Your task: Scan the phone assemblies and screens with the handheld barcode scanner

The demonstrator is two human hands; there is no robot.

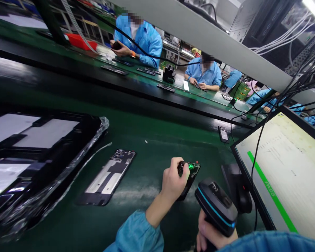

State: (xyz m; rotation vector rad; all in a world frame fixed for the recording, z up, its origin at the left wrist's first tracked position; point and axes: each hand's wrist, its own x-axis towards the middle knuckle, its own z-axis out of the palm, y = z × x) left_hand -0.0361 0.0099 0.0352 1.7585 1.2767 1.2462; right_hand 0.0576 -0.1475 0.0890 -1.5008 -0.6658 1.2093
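Observation:
My left hand is closed round a dark phone frame, tilted up off the green belt, with a green glow on its upper end. My right hand grips the handle of a black handheld barcode scanner with a blue stripe, its head just right of the phone frame and pointing toward it. A second phone frame with white and black inner parts lies flat on the belt to the left, untouched.
A black tray wrapped in plastic film holds white-faced parts at the left. A monitor with a green PASS bar stands at the right, cables above it. A small phone lies farther back. Several people in blue coats work across the far belt.

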